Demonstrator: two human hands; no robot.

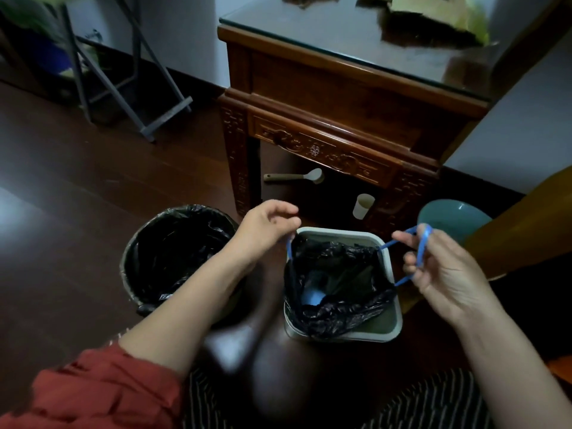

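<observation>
Red sleeve (102,391) is bunching lowest; left hand (266,224) and right hand (439,267) are pinching the blue drawstring (421,246) at opposite rims of the square bin (393,323).

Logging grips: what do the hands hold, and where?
Both hold the blue drawstring of the bin bag: left hand pinches its left loop, right hand grips its right loop.

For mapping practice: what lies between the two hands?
Head view: the black bag in the square bin lies between left hand and right hand, both gripping its blue drawstring.
</observation>
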